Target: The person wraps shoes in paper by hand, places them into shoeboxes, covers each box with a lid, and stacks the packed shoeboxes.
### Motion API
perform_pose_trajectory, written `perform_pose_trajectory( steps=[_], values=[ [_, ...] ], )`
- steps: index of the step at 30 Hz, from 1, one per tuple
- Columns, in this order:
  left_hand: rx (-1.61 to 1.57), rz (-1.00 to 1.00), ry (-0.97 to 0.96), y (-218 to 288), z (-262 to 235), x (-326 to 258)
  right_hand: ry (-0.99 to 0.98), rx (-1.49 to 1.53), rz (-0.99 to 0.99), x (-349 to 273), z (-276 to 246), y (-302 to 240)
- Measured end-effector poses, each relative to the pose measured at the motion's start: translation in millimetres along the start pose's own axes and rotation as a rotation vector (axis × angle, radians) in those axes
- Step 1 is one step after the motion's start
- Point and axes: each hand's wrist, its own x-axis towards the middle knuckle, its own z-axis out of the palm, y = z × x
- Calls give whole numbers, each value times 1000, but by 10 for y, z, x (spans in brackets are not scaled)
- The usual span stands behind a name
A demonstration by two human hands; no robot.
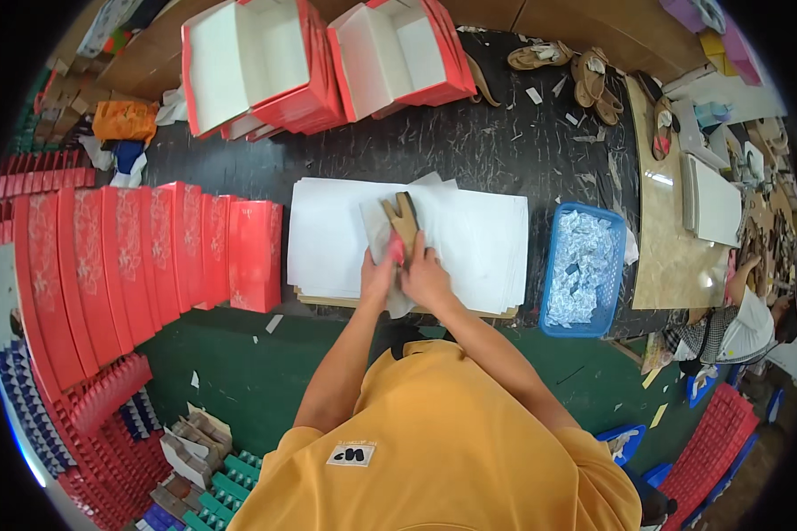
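A tan shoe [405,226] with a dark edge is between my two hands over a stack of white paper sheets [328,234]. My left hand [378,280] closes on its near left side, and my right hand [427,280] grips the near right side. Something pinkish-red [396,250] shows at the shoe's near end, between the fingers. A thin greyish-white tissue sheet [375,223] lies under and beside the shoe, partly covered by my hands. Some fingertips are hidden.
A blue basket [552,296] of small silvery-white packets stands right of the paper. Red shoe boxes [255,257] line the left; open box parts [279,53] are stacked at the back. More shoes [589,80] lie far right. Another person [739,327] is at the right edge.
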Motion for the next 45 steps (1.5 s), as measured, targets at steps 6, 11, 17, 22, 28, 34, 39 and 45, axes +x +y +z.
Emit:
perform_pose_trajectory(
  steps=[6,11,17,22,28,34,39,45],
  values=[
    [309,163,214,78,-30,-111,448,-148,377,237,-285,214],
    [493,260,330,-33,-38,-79,91,444,105,410,-334,318],
    [206,76,279,159,20,-112,-449,322,-536,-325,-461,-185],
    [617,116,192,372,140,-134,-268,1247,202,189,-641,490],
    [490,387,-54,1256,781,57,-370,1518,196,649,-1094,603],
    [937,1227,212,2550,1505,1103,-194,1385,188,1848,-1823,529],
    [926,1274,-204,2620,1165,-13,-83,1372,283,1889,-2020,748],
    [1287,945,-540,1100,613,-1050,567,865,98,921,-1964,945]
  ],
)
